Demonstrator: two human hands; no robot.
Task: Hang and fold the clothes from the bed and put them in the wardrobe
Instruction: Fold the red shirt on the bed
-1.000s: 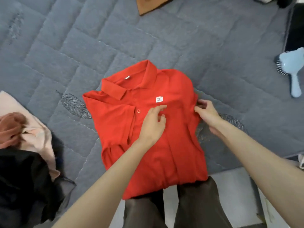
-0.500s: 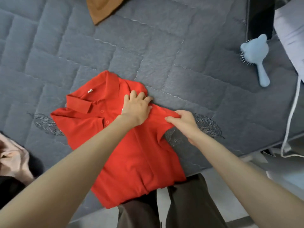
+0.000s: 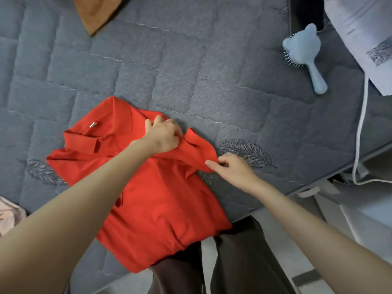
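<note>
A red polo shirt (image 3: 157, 200) lies face up on the grey quilted bed (image 3: 191, 71), collar toward the far left, hem hanging over the near edge. My left hand (image 3: 163, 134) presses down on the shirt's right shoulder, fingers curled into the cloth beside the collar. My right hand (image 3: 231, 168) pinches the end of the right sleeve (image 3: 199, 151), which is pulled out to the right and lifted slightly off the bed. The left sleeve is folded in over the chest.
A brown garment (image 3: 95, 11) lies at the far edge of the bed. A pink garment (image 3: 8, 215) shows at the left edge. A light blue hairbrush (image 3: 307, 56) lies at the right, near a pale pillow (image 3: 360, 35) and a white cable (image 3: 360, 134).
My left hand slid from the chest up to the right shoulder and gripped the cloth. My right hand drew the right sleeve outward. The view shifted right, moving the shirt toward the left.
</note>
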